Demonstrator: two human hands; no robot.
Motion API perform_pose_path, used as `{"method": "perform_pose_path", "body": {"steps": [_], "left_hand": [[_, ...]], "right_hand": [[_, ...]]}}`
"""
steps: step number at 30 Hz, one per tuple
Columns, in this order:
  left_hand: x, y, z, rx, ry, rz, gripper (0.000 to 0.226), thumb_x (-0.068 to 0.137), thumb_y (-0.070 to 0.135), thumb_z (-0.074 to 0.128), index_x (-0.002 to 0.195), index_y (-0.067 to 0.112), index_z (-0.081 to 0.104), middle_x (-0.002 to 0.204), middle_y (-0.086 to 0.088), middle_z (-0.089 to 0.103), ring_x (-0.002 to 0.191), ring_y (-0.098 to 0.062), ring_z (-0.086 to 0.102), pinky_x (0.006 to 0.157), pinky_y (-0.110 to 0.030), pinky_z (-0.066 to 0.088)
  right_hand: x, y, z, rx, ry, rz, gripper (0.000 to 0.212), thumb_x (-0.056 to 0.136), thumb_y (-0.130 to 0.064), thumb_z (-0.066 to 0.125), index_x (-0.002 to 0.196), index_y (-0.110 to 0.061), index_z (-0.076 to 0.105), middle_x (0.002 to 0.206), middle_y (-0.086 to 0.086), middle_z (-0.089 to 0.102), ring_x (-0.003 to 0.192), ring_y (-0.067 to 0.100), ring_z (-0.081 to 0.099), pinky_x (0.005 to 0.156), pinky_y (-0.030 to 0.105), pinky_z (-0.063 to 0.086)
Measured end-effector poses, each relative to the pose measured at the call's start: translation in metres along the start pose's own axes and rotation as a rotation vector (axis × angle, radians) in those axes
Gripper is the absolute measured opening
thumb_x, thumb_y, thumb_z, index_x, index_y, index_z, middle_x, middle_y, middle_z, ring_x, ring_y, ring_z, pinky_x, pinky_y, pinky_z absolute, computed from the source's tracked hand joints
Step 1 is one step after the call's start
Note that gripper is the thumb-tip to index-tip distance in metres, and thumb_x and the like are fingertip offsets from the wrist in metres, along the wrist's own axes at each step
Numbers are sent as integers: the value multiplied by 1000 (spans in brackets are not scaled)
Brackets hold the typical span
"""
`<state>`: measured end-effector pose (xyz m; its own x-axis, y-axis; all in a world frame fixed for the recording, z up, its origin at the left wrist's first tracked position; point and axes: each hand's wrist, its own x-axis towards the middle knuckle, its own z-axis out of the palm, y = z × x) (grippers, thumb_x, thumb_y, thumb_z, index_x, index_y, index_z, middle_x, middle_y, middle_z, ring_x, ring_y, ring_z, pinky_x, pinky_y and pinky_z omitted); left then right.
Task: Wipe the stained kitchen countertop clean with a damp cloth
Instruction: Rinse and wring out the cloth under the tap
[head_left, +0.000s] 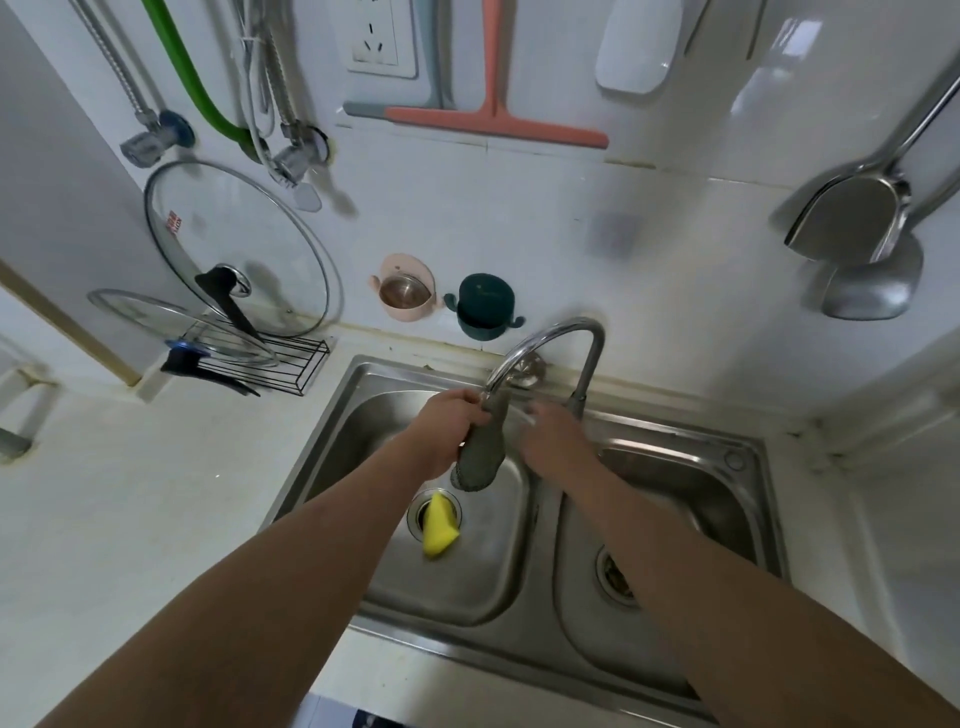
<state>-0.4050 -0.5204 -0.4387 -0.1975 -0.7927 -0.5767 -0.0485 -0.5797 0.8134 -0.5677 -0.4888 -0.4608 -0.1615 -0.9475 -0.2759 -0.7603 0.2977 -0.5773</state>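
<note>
I see left hand (451, 415) gripping grey cloth (480, 447) under faucet (545, 348) spout, over sink (363, 379) left basin, likely for wetting. Right hand (553, 439) beside cloth, blurred; grip unclear. Countertop (156, 493) unwiped.
</note>
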Motion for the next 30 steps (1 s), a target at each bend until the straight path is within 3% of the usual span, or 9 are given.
{"method": "perform_pose_path", "body": {"steps": [4,9,12,14,18,22,26,28,30], "left_hand": [[-4,1,-10,15,-23,39,33,86,-9,67,117,2,70,106,-18,74,92,-33,70,86,-49,60],[-6,1,-53,171,109,66,17,95,7,70,111,7,71,110,-19,73,100,-33,70,93,-49,59],[-8,-5,-76,342,121,56,25,96,26,72,105,2,72,99,-16,71,88,-24,65,76,-36,57],[-11,-9,-83,383,135,62,34,97,32,70,105,0,73,94,-10,69,84,-19,60,74,-32,50],[-11,-16,-81,136,139,42,23,100,17,65,114,-2,68,113,-17,70,106,-32,66,101,-49,54],[-10,-20,-67,6,145,6,11,103,9,58,111,5,65,118,-22,67,107,-39,68,87,-54,61],[-6,-17,-35,-103,127,-62,28,107,22,54,125,2,63,119,-24,69,111,-40,66,94,-60,57],[-6,-15,-16,-251,-8,-80,36,107,31,54,125,4,68,114,-20,73,105,-36,70,96,-55,57],[-1,-11,-1,-286,22,-75,34,104,31,60,122,4,70,114,-20,74,100,-34,71,89,-48,60]], "right_hand": [[8,-36,6,547,-128,6,22,86,-10,61,101,-22,70,101,5,73,100,28,67,90,48,57],[18,-53,17,615,-100,16,10,88,-14,70,97,-11,73,95,9,75,95,28,71,87,48,60],[25,-56,22,567,-108,34,16,93,-24,70,102,-10,73,96,11,73,89,27,70,79,44,61],[29,-61,27,497,-108,86,26,95,-36,68,105,-12,72,93,9,68,84,26,65,71,36,56],[31,-64,34,470,-142,143,26,96,-49,57,105,-28,68,104,1,63,94,22,60,84,45,56],[26,-51,33,568,-93,96,21,98,-41,59,103,-26,72,103,2,67,101,25,63,87,41,53],[19,-44,27,644,-84,121,11,96,-17,65,100,-18,75,98,9,75,98,31,71,90,47,58],[13,-43,23,673,-193,84,19,94,-10,62,107,-15,76,101,13,77,99,32,73,90,49,60],[7,-42,22,782,-234,116,24,93,-3,59,111,-9,73,100,16,77,97,35,74,84,48,62]]}}
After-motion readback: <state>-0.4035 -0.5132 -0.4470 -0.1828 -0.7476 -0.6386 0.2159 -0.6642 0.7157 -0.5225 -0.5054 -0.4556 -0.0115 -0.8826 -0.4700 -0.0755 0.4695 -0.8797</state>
